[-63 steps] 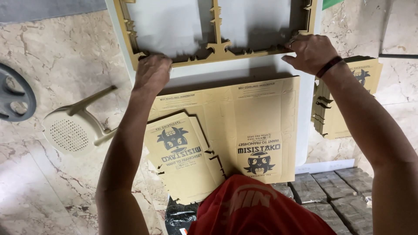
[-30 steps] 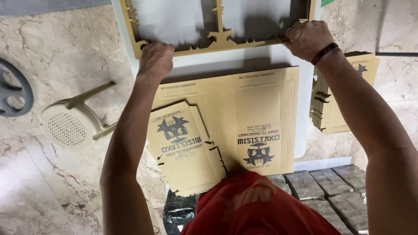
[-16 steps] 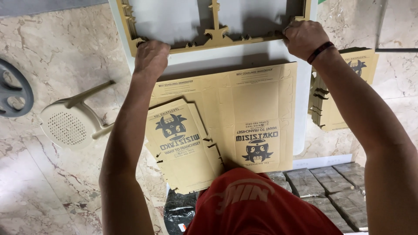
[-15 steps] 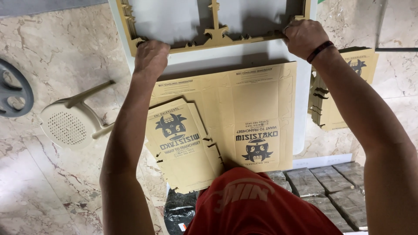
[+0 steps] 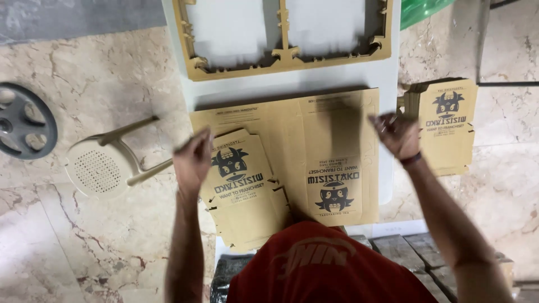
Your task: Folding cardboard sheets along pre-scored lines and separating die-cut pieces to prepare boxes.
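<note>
A white desk (image 5: 236,92) is standing on a glossy, veined beige marble floor (image 5: 101,78), carrying a flat printed tan cardboard sheet (image 5: 337,134) and a punched-out tan cardboard frame (image 5: 283,56) beyond it. The left hand (image 5: 193,160) is hovering, motion-blurred, over a stack of flat die-cut box blanks (image 5: 241,191); the right hand (image 5: 400,134) is hanging loosely curled above the sheet's right edge, gripping nothing. Whether the left is holding anything, I cannot tell.
</note>
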